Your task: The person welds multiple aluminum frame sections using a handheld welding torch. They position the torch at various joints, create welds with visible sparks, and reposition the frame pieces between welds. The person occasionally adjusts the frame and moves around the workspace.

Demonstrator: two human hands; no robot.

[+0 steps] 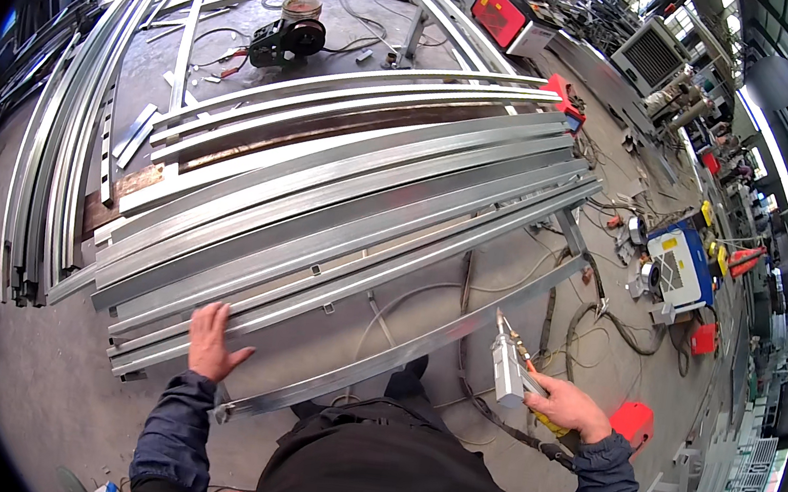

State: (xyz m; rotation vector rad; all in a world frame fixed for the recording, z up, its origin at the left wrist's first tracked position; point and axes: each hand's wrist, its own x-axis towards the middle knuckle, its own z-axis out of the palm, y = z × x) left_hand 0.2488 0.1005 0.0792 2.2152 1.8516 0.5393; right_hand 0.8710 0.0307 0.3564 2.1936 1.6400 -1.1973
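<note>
My left hand (213, 342) lies on the near left ends of the silver square metal tubes (390, 280). Its fingers are stretched out and the thumb stands apart. My right hand (573, 409) is wrapped round the handle of a handheld welding gun (507, 366), a silver-grey boxy body with a narrow nozzle. The nozzle points away from me, close to the near rail (401, 350) of the metal frame that bears the tubes. Several long metal profiles (343, 181) lie side by side beyond those tubes.
Upright at left leans a bundle of long profiles (66, 157). A black wire feeder (287, 39) stands on the floor beyond the stack. To the right are a blue and white machine (682, 267), a red box (632, 425) and hoses (616, 322). A red machine (501, 18) stands farther back.
</note>
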